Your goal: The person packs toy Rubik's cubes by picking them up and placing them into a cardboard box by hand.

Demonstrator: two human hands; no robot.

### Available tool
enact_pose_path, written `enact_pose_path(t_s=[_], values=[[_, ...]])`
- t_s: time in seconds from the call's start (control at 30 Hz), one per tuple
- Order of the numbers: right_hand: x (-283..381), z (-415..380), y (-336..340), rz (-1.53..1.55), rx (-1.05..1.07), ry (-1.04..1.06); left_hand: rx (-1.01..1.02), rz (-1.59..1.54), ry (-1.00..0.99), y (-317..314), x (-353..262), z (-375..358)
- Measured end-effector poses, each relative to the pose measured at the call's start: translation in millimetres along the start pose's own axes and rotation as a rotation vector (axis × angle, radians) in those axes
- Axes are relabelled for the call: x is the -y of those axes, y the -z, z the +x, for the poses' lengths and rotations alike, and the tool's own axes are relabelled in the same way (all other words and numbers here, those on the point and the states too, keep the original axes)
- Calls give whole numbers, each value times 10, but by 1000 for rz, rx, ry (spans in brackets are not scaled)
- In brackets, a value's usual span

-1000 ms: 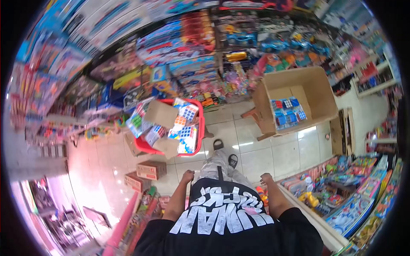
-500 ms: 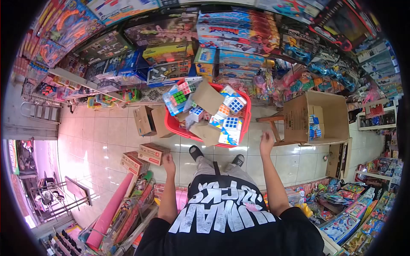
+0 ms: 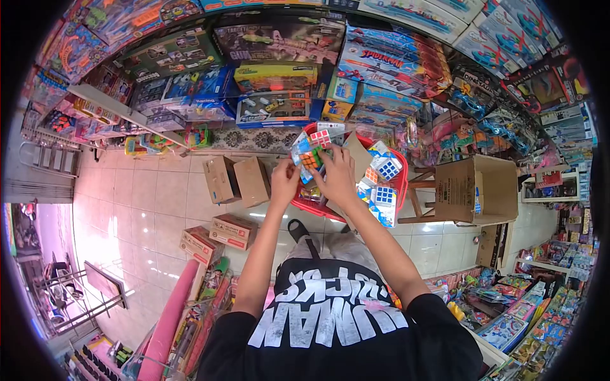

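Note:
A puzzle cube in a blue-and-white blister pack (image 3: 309, 159) is tilted at the left side of the red basket (image 3: 403, 166), its orange and green faces showing. My left hand (image 3: 285, 182) pinches the near left edge of this pack. Over its right side, my right hand (image 3: 338, 176) closes with fingers and thumb on the cube. Just behind lies another cube with red-and-white faces (image 3: 322, 138). A brown cardboard flap (image 3: 358, 155) rises beside my right hand. To the right in the basket are packaged cubes with blue faces (image 3: 388, 169). My hands hide the basket's front left.
On a wooden stool (image 3: 416, 197) at right, an open cardboard box (image 3: 457, 187) lies on its side with a packaged cube inside. Small brown boxes (image 3: 252, 181) stand on the floor at left. Toy shelves (image 3: 273, 120) line the back. A pink roll (image 3: 168, 311) leans at lower left.
Both hands have come forward from beside my body to the basket and taken hold of the packaged cube, which has tilted. The view has turned left, so the basket sits further right.

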State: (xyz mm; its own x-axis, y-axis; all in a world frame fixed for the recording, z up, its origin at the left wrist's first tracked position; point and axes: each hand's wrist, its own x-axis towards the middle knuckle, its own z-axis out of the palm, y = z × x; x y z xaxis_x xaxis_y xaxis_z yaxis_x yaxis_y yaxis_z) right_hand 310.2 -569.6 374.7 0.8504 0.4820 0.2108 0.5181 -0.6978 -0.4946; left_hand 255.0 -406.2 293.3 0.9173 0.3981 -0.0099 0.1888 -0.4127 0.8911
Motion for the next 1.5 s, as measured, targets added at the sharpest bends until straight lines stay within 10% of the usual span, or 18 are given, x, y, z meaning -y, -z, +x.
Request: enact_pose_path(t_s=[0.2, 0.4, 0.5, 0.77, 0.9, 1.13, 1.5], values=[[154, -131, 146, -52, -60, 35, -62, -354, 49, 108, -533, -363], [116, -286, 353, 603, -60, 57, 70, -448, 2, 205, -542, -710], [117, -272, 523, 528, 21, 232, 51, -1128, 83, 219, -604, -775], [-89, -23, 445, 779, 275, 188, 56, -823, 263, 289, -570, -640], [-464, 553, 222, 328, -225, 165, 20, -775, 271, 272, -552, -705], [-906, 919, 64, 125, 22, 107, -83, -744, 205, 278, -593, -851], [-341, 224, 809, 939, 7, -282, -22, -760, 216, 547, -295, -964]])
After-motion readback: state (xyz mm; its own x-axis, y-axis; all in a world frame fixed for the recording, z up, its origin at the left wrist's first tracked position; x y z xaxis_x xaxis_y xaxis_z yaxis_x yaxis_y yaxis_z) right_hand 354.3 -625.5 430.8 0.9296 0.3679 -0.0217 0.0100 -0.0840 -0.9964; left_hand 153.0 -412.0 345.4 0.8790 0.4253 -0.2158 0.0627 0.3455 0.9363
